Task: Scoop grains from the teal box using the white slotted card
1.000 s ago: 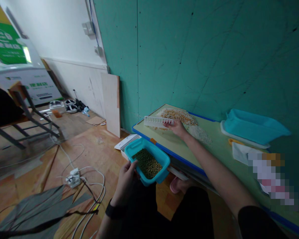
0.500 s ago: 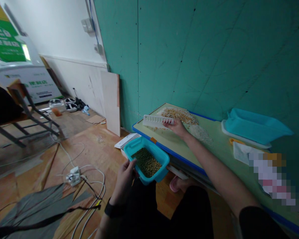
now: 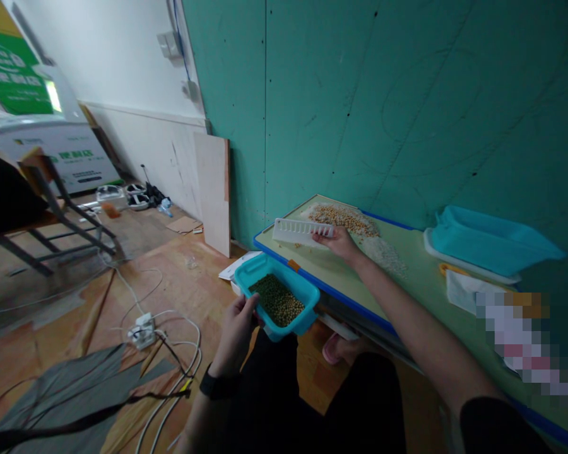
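Observation:
My left hand [image 3: 239, 325] grips the near left rim of a turquoise plastic container [image 3: 288, 276], thumb on top, holding it over my lap beside the table's edge. Green beans [image 3: 269, 291] and yellowish beans [image 3: 291, 310] lie inside it. In my right hand [image 3: 339, 244] is a narrow white plastic tray [image 3: 293, 233] with a row of slots, tilted above the far left of the table. Behind it, a heap of yellow beans [image 3: 343, 217] spreads on the tabletop. Next to that lies a patch of white grains [image 3: 385, 253].
The pale green table [image 3: 421, 299] has a blue edge and stands against a green wall. A turquoise bin [image 3: 492, 238] sits at its right on a white lid. On the floor at left are a power strip [image 3: 142, 331], cables and a chair [image 3: 52, 202].
The container in my left hand has risen slightly. My right hand keeps the white tray in nearly the same place; the view has shifted a little.

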Demonstrator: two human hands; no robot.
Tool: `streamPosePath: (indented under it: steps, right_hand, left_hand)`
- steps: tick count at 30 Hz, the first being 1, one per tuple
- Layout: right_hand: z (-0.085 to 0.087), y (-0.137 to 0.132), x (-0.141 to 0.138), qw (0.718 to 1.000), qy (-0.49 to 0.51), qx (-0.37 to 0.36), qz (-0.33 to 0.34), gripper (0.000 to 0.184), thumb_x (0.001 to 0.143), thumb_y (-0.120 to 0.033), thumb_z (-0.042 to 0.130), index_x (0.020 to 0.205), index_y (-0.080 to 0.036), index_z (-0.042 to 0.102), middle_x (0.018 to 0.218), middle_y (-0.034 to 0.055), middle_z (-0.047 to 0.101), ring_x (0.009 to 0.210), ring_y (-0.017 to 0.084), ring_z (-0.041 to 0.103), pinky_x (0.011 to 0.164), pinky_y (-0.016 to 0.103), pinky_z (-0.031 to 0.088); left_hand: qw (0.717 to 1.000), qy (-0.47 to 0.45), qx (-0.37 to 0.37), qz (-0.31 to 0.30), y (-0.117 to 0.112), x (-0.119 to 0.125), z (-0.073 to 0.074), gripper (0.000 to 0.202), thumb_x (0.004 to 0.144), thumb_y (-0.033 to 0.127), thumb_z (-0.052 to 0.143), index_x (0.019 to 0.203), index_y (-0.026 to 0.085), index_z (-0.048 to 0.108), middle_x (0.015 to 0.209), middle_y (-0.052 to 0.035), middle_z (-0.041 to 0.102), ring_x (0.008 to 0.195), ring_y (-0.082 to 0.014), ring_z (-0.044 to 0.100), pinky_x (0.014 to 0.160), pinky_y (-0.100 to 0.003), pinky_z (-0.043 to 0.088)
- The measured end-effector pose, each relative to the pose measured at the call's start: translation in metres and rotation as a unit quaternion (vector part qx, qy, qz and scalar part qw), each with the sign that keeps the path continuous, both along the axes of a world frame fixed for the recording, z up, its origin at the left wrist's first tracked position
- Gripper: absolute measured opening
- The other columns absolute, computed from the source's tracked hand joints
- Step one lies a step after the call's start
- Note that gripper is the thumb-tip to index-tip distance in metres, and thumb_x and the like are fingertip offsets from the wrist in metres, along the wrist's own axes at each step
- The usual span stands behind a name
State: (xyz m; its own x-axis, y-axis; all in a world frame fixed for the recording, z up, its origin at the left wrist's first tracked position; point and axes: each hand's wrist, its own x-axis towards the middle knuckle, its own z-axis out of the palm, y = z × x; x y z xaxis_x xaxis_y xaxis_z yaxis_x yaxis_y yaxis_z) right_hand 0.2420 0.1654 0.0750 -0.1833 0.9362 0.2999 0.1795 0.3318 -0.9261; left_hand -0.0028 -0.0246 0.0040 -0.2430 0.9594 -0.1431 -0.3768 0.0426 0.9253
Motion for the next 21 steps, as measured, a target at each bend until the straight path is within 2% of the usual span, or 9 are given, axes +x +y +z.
streamPosePath:
  steps: [5, 14, 21]
  right_hand:
    - [0.002, -0.005, 0.001, 1.0, 0.001, -0.004, 0.001, 0.05, 0.052, -0.058, 0.09, 0.082, -0.02, 0.08, 0.086, 0.0067, 0.08, 0.081, 0.027, 0.075, 0.086, 0.044, 0.059]
    - [0.004, -0.009, 0.002, 1.0, -0.001, -0.005, -0.007, 0.047, 0.055, -0.056, 0.09, 0.084, -0.02, 0.08, 0.088, 0.0082, 0.08, 0.084, 0.026, 0.075, 0.088, 0.044, 0.059]
    - [0.006, -0.013, 0.001, 1.0, -0.01, 0.001, -0.003, 0.047, 0.056, -0.059, 0.088, 0.081, -0.021, 0.079, 0.088, 0.0082, 0.08, 0.085, 0.028, 0.075, 0.088, 0.046, 0.058]
  left_hand:
    - [1.0, 0.009, -0.005, -0.023, -0.001, 0.008, -0.001, 0.042, 0.068, 0.053, 0.081, 0.067, 0.017, 0.061, 0.048, 0.0035, 0.056, 0.041, -0.0107, 0.05, 0.044, -0.021, 0.037]
    - [0.999, 0.002, -0.003, -0.039, -0.004, 0.017, -0.019, 0.045, 0.07, 0.057, 0.082, 0.07, 0.017, 0.064, 0.049, 0.0031, 0.057, 0.042, -0.011, 0.05, 0.044, -0.022, 0.037]
    - [0.999, 0.015, -0.003, -0.048, -0.003, 0.017, -0.022, 0.046, 0.071, 0.06, 0.081, 0.068, 0.017, 0.064, 0.049, 0.0021, 0.058, 0.043, -0.0113, 0.05, 0.044, -0.022, 0.037]
